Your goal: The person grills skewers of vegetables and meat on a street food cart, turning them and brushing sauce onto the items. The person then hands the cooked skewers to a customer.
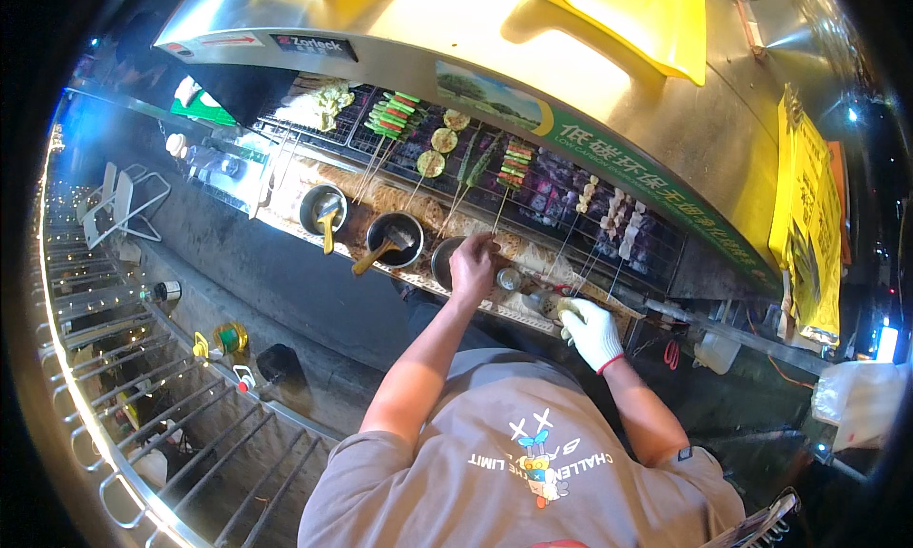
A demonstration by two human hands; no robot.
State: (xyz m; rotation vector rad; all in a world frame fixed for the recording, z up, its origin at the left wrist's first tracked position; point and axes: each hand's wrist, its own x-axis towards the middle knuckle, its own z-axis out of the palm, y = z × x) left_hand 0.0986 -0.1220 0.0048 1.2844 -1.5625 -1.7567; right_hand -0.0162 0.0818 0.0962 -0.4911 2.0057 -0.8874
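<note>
My bare left hand (473,268) pinches the stick of a skewer of green and red vegetable pieces (516,164) lying over the charcoal grill. Beneath that hand is a dark metal pot (442,263), partly hidden. In a white glove, my right hand (590,328) has its fingers around a small shaker jar (548,304) at the front shelf. A glass jar with a metal top (508,279) stands between my hands. To the right on the grill lie thin meat skewers (615,213); to the left are green pepper skewers (394,116), round slices (431,163) and long green vegetables (483,164).
Two metal pots (323,209) with brushes stand on the stained front shelf. The grill's steel hood (456,31) curves over the far side, carrying yellow trays (628,20). Behind at left are a metal railing (214,441), an oil bottle (231,338) and a folding chair (125,202).
</note>
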